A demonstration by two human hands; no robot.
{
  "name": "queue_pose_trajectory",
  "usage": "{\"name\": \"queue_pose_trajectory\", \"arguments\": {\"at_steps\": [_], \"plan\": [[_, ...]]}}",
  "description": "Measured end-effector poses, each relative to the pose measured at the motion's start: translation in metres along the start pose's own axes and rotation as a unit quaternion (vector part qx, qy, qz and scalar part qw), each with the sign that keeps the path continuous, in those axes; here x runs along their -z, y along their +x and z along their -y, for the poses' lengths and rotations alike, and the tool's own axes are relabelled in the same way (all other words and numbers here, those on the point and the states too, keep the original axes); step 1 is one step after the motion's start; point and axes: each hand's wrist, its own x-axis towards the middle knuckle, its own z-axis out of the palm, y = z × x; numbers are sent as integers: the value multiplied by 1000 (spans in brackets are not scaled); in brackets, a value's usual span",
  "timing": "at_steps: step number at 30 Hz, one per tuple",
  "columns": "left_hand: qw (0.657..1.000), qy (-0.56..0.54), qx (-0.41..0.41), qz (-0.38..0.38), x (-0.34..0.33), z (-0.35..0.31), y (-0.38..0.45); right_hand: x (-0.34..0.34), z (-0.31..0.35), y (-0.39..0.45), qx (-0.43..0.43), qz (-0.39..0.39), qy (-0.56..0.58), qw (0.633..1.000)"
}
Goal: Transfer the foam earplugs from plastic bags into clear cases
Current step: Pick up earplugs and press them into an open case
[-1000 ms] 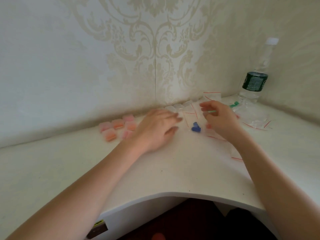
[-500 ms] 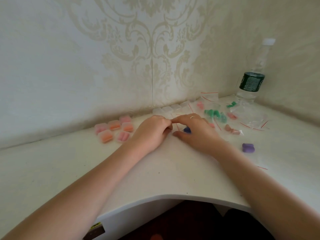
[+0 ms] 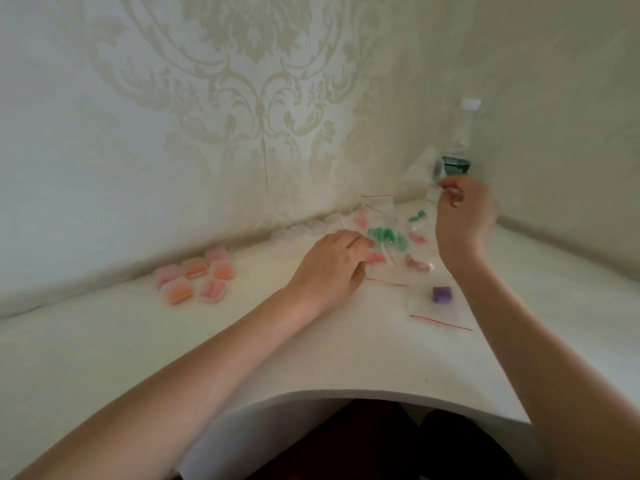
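Observation:
My left hand (image 3: 329, 265) rests on the white table (image 3: 311, 358) with its fingers curled downward; whatever lies beneath them is hidden. My right hand (image 3: 462, 216) is raised in front of the bottle, blurred, pinching a clear plastic bag (image 3: 420, 176) at its fingertips. Bags with green earplugs (image 3: 384, 237), pink earplugs (image 3: 417, 237) and purple earplugs (image 3: 442, 294) lie between and below the hands. Several filled cases (image 3: 194, 277) holding pink and orange plugs sit to the left. Empty clear cases (image 3: 304, 230) line the wall.
A water bottle (image 3: 462, 140) with a green label stands in the back right corner behind my right hand. Flat empty bags with red zip strips (image 3: 440, 322) lie on the right. The table's curved front edge (image 3: 346, 393) is near me.
My right hand has lifted up and to the right, away from my left hand, carrying a clear bag. The blue earplugs are no longer in sight. My left hand stayed put.

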Motion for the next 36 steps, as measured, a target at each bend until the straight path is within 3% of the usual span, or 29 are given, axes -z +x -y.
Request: {"name": "queue_pose_trajectory", "arguments": {"at_steps": [2,5,8,10,15,17,23,29,32,34,36], "plan": [[1000,-22,-5,18,-10,-17,24,13,-15,14,5,18,-84,996],[996,-25,-4,85,-27,-50,64,14,-45,17,22,156,-178,971],[979,25,15,200,-41,-74,85,11,-71,9,27,316,-313,895],[971,12,43,235,-45,-79,87,14,-74,7,1,337,-368,867],[986,-39,77,143,-29,-56,69,17,-63,0,87,169,-398,898],[988,-19,85,125,-17,-39,52,16,-53,-4,118,142,-388,903],[984,11,122,128,11,-7,-9,-12,-2,-40,248,164,-288,911],[992,-29,103,71,11,18,-28,-47,26,-62,204,400,-111,887],[987,-82,141,8,11,25,-31,-59,22,-71,169,398,-63,899],[978,-119,167,-35,10,29,-29,-61,17,-70,181,385,-119,897],[963,-167,196,-81,10,34,-27,-57,12,-60,187,323,-204,905]]}}
